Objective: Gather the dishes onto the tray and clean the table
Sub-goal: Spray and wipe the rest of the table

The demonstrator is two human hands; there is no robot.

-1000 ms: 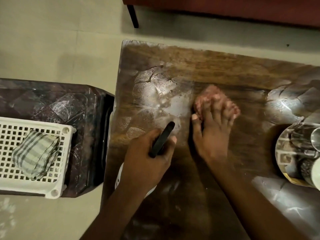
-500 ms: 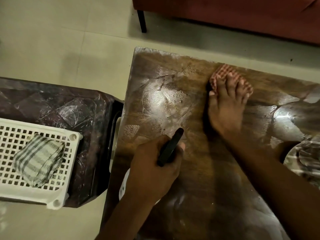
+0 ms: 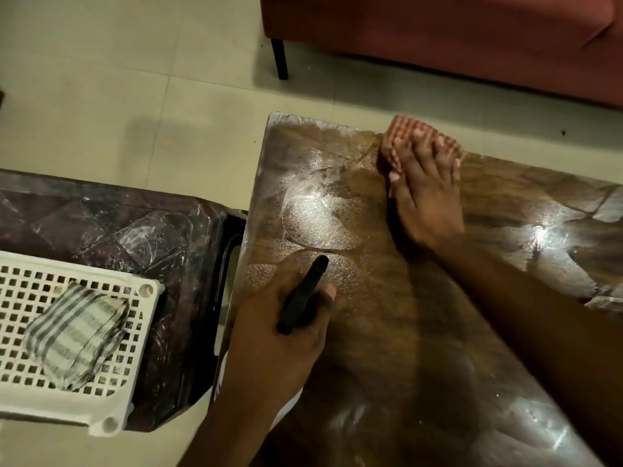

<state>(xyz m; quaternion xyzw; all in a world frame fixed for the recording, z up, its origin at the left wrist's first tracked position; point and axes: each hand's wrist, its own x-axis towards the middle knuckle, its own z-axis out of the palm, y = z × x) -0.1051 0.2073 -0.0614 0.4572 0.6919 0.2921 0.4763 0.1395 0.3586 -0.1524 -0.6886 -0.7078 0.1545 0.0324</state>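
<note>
cloth point(image 3: 408, 129) on table point(image 3: 387, 332), basket point(image 3: 20, 396) left

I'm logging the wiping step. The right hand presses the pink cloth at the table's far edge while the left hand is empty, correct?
Not quite: the head view shows the left hand gripping a black object, not empty. The right hand does press the pink cloth at the far edge of the table.
</note>
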